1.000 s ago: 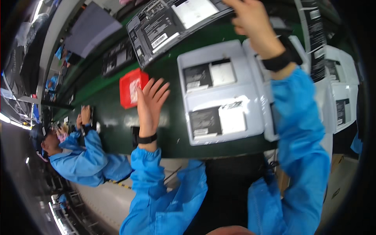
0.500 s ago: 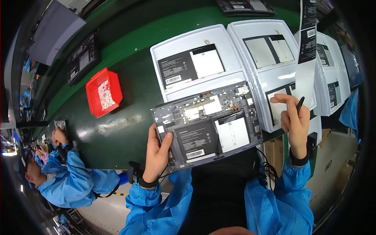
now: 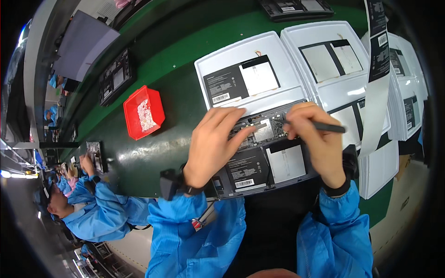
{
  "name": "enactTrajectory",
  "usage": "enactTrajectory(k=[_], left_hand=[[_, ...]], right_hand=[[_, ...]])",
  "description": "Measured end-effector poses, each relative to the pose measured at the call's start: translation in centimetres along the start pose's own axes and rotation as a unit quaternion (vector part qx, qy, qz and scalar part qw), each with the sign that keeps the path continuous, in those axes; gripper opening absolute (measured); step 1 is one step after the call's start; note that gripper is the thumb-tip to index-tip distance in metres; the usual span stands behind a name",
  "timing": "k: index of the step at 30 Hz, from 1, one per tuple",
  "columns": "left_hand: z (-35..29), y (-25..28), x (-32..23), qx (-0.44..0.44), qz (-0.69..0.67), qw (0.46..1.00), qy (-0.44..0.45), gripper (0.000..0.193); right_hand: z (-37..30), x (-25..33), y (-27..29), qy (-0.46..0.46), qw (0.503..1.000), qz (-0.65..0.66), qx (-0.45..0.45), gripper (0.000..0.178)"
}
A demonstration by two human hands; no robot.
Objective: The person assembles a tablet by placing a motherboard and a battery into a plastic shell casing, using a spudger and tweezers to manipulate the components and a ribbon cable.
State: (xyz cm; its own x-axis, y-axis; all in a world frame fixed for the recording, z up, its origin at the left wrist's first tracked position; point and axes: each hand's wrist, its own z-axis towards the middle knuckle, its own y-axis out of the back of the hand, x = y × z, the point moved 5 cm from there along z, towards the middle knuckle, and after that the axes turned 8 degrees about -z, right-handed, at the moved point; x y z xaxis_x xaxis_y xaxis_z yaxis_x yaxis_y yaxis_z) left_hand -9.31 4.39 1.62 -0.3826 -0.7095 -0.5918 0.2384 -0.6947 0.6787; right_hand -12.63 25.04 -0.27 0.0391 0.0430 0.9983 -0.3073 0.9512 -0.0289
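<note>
An opened laptop base [image 3: 262,148] lies before me at the near edge of the table, with its circuit board along the far side. A black and white battery [image 3: 248,170] fills its near half. My left hand [image 3: 208,146] is over the board's left part, fingers stretched and thumb apart, with nothing visible in it. In my right hand [image 3: 320,141] is a black pen-like tool [image 3: 330,127], pinched between the fingers. Its tip is hidden behind my fingers, at the right part of the board.
White trays [image 3: 250,41] with batteries stand beyond and to the right. A label-backing strip [image 3: 375,99] hangs at the right. On the green table [image 3: 178,97], a red bin [image 3: 131,121] holds small pale pieces. Another laptop base [image 3: 116,76] lies farther left. A co-worker [image 3: 95,213] works at the left.
My left hand has let go of the laptop base's left edge and moved over the board. My right hand has moved left onto the board with the tool. The laptop base now sits lower.
</note>
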Motion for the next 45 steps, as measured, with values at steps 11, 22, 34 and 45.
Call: enactTrajectory(k=[11,22,34,45], left_hand=[[0.1,-1.7,1.6,0.048,-0.027,0.998,-0.029,0.012],[-0.6,-1.6,2.4,0.04,-0.017,0.997,-0.069,0.022],[-1.0,-1.8,3.0,0.043,-0.007,0.995,-0.088,0.023],[-0.9,-1.9,3.1,0.046,-0.008,0.996,-0.072,0.025]], right_hand=[[-0.2,-1.6,-1.5,0.104,0.977,-0.186,-0.027,0.025],[0.9,-2.4,-3.0,0.084,0.976,-0.194,-0.058,0.018],[1.4,-2.8,-3.8,0.071,0.971,-0.224,-0.042,0.018],[1.4,-2.9,-4.0,0.063,0.975,-0.212,-0.026,0.016]])
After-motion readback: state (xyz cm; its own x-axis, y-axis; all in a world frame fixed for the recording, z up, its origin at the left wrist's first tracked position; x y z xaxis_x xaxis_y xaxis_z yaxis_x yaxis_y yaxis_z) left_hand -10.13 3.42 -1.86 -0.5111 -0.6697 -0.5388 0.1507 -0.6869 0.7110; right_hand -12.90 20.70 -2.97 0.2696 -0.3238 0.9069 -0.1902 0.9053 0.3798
